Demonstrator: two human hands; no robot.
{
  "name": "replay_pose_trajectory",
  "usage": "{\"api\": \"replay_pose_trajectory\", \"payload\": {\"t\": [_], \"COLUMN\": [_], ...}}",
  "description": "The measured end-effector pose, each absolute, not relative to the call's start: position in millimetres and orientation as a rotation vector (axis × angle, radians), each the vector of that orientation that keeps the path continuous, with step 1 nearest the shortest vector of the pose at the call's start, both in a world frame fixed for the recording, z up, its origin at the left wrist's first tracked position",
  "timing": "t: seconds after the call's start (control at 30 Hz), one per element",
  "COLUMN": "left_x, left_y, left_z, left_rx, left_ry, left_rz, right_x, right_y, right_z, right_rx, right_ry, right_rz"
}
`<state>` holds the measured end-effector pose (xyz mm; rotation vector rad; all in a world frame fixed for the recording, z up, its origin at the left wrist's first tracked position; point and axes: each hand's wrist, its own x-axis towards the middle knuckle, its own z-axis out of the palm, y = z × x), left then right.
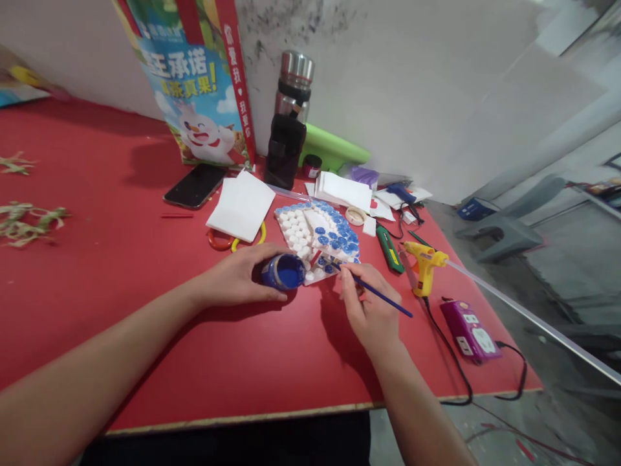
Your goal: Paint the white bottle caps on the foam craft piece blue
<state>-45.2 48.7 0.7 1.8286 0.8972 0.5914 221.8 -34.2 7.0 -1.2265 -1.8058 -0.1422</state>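
Note:
My left hand (247, 277) is wrapped round a small jar of blue paint (290, 272), tilted so its mouth faces me. Pinched in my right hand (369, 304) is a thin blue paintbrush (383, 296). The brush tip meets the lower part of a craft piece (297, 228) covered in small rounded white bumps. Blue colours the bumps along its top and right side, while those on the left are white. The jar stands close to the piece's lower left edge. My fingers partly hide the brush's front end.
A yellow hot glue gun (423, 264), a green utility knife (389, 249) and a purple power strip (470, 330) lie right. White paper (242, 206) covers part of some scissors (248, 238). Behind are a phone (195, 186), a bottle (287, 129) and a printed bag (198, 90).

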Motion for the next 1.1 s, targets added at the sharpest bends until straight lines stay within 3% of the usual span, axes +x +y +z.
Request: {"api": "replay_pose_trajectory", "payload": {"t": [0.83, 1.1], "left_x": [-46, -44], "left_y": [48, 48], "left_z": [-3, 5], "left_rx": [1.835, 1.818], "left_ry": [0.913, 0.929], "left_rz": [0.613, 0.575], "right_x": [225, 230], "right_y": [-39, -47], "right_z": [9, 10], "right_rx": [-1.227, -1.151], "right_ry": [-1.717, -1.225], "right_rz": [-0.107, 0.213]}}
